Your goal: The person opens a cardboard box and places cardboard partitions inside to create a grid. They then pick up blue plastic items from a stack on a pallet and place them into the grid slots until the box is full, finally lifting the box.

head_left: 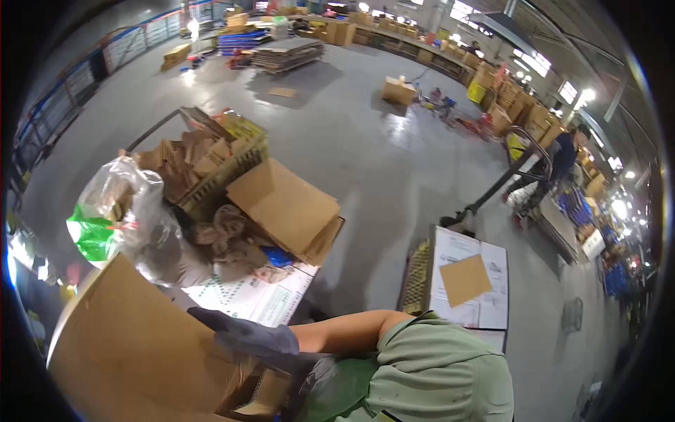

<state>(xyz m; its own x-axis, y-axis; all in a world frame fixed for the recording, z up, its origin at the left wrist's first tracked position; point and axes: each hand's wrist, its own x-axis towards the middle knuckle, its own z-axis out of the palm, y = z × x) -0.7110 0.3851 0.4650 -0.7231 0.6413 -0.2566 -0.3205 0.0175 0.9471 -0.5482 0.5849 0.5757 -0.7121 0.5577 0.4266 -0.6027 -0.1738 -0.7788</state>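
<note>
A large brown cardboard box (140, 344) fills the lower left, tilted, with torn or folded flaps beside its near edge. My right hand (246, 334), in a dark grey glove, reaches across from the right and grips the upper edge of this box. Its fingertips are partly hidden against the cardboard. My left hand is not visible. Just beyond the box, a clear plastic bag (151, 211) with a green patch rests beside crumpled brown paper (228, 235). Flat cardboard sheets (281, 204) lean next to the paper, over a white printed board (281, 295).
A yellowish crate (225, 169) full of scrap cardboard stands behind the bag. At right, a pallet jack handle (492, 190) rises beyond a white-topped stack (492, 267) bearing a cardboard piece. A person (555, 162) stands farther right. Stacked flat cardboard (288, 55) and a small box (399, 91) are farther off.
</note>
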